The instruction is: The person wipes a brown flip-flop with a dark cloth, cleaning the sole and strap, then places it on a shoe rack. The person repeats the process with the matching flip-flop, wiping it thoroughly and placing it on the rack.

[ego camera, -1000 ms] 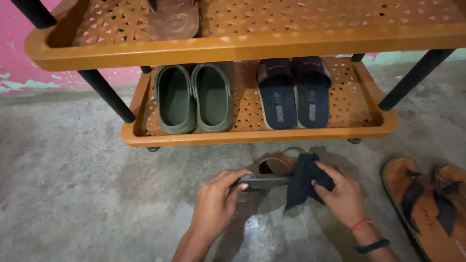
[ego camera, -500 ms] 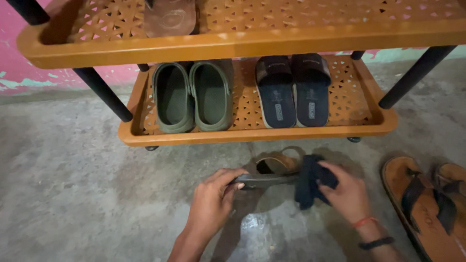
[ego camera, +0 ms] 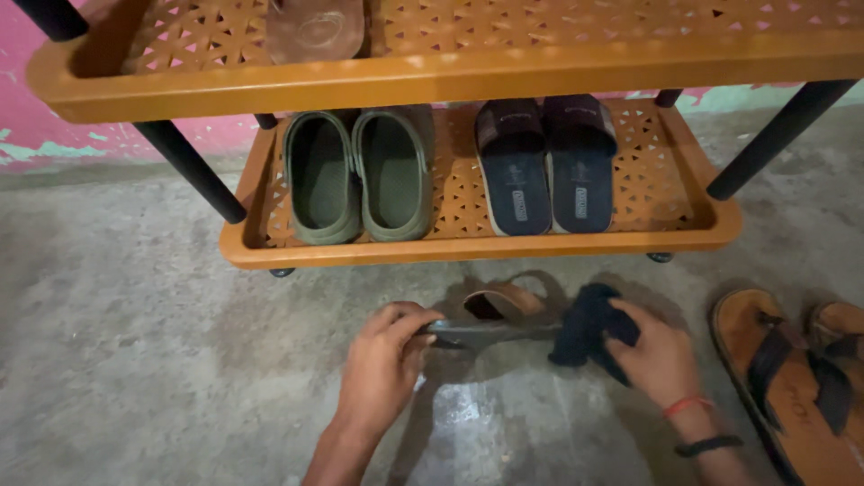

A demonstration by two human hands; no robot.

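While the brown sandal [ego camera: 499, 317] is held on edge just above the concrete floor [ego camera: 135, 360], in front of the orange shoe rack [ego camera: 468, 252], it spans the gap between both hands: left hand [ego camera: 382, 369] closed around its near end, right hand [ego camera: 657, 355] bunched around a dark cloth [ego camera: 589, 328] pressed to its far end. Against half a second ago, the cloth sits further right along the sole and more balled up; the left hand's grip is unchanged. Green clogs [ego camera: 355, 175] and navy slides [ego camera: 544, 162] sit on the lower shelf; a tan sandal pair [ego camera: 792, 378] lies right.
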